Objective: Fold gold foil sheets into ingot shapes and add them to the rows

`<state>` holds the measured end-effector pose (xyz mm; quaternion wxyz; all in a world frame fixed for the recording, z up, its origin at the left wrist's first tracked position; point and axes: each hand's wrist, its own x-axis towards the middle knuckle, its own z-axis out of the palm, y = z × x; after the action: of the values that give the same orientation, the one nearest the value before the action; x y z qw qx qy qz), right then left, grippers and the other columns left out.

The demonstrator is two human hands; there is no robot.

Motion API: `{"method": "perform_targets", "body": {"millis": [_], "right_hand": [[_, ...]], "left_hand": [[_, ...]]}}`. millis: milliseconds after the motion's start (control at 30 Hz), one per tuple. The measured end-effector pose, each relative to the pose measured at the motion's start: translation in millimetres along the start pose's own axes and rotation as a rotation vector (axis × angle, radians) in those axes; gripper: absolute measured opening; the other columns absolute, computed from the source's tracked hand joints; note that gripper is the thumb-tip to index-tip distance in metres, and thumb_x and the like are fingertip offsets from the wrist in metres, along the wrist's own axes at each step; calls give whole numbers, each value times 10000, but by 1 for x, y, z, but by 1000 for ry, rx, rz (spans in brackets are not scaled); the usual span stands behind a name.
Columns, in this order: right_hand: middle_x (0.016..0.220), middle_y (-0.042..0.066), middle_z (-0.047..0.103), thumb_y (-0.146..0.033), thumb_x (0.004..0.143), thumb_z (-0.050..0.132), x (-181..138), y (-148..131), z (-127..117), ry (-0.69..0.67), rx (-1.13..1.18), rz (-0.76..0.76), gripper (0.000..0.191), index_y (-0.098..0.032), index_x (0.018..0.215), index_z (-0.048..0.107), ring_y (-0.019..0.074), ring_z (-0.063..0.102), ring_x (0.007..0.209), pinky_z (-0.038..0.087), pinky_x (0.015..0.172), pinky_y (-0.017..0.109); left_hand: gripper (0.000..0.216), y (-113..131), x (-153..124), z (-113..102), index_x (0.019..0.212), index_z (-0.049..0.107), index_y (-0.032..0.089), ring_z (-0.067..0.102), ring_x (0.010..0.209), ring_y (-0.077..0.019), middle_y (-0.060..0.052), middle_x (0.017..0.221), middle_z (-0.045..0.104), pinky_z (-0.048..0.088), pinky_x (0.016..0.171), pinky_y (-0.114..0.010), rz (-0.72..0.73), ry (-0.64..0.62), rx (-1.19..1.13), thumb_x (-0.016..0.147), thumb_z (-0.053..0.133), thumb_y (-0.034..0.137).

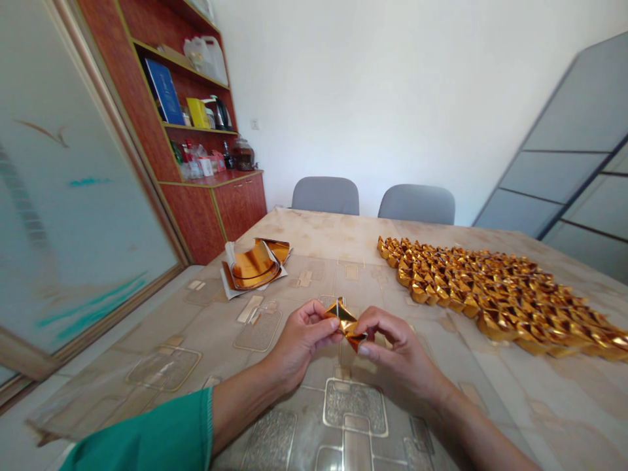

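Both my hands hold one small folded piece of gold foil paper (347,323) above the middle of the table. My left hand (310,337) pinches its left side between thumb and fingers. On the opposite side, the thumb and index finger of my right hand (392,343) grip the lower right corner. The piece has pointed ends and shiny creased faces; part of it is hidden behind my fingers. To the right stand many folded gold paper ingots (461,281) in close rows. A stack of curled gold foil sheets (252,267) lies beyond my left hand.
A patterned clear cover lies over the table (338,229). Two grey chairs (326,195) stand at its far side. A red-brown shelf cabinet (240,206) with bottles, a kettle and boxes is at the back left. A frosted sliding door (73,183) is at the left.
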<state>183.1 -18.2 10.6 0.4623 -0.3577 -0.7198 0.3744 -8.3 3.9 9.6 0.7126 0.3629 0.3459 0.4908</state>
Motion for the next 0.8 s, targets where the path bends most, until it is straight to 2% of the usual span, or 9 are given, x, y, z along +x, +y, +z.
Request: {"method": "perform_targets", "body": {"millis": [133, 267, 400, 533, 633, 800], "right_hand": [[770, 6, 606, -324, 888, 648, 4, -3, 0, 19, -51, -44, 129, -251, 783, 666, 182, 540, 733, 398, 683, 318], [737, -9, 576, -312, 873, 661, 4, 1, 5, 99, -53, 44, 164, -226, 740, 617, 162, 507, 690, 379, 645, 290], [744, -7, 597, -326, 876, 653, 1, 4, 7, 129, 10, 109, 134, -222, 793, 636, 162, 510, 699, 387, 650, 286], [841, 10, 626, -322, 879, 651, 0, -1, 6, 63, 16, 43, 96, -247, 933, 678, 174, 528, 743, 415, 692, 304], [893, 11, 634, -263, 859, 665, 1, -5, 5, 90, -19, 9, 222, -277, 1081, 660, 176, 519, 758, 419, 707, 309], [857, 0, 631, -215, 860, 653, 2, -5, 2, 68, -54, -13, 133, -265, 982, 673, 165, 514, 739, 408, 694, 297]], "left_hand": [[350, -1, -1, 0, 701, 554, 148, 620, 637, -85, 10, 720, 682, 538, 658, -212, -19, -21, -22, 584, 875, 218], [341, -3, -3, 2, 695, 545, 148, 633, 668, -87, 3, 738, 695, 544, 682, -209, -41, -64, -25, 604, 870, 200], [325, -5, 0, 1, 718, 562, 141, 643, 698, -90, -6, 774, 701, 557, 708, -217, -42, -63, -36, 621, 866, 202], [325, -4, 3, -3, 747, 569, 140, 651, 697, -83, 3, 779, 695, 562, 719, -210, -28, -21, -62, 627, 865, 197], [345, -3, 4, -4, 764, 560, 146, 657, 674, -88, -4, 787, 704, 562, 681, -205, -32, -5, -70, 620, 868, 202], [331, -1, 1, -1, 756, 552, 147, 648, 658, -91, 3, 762, 693, 551, 663, -210, -9, -57, -27, 639, 855, 214]]}}
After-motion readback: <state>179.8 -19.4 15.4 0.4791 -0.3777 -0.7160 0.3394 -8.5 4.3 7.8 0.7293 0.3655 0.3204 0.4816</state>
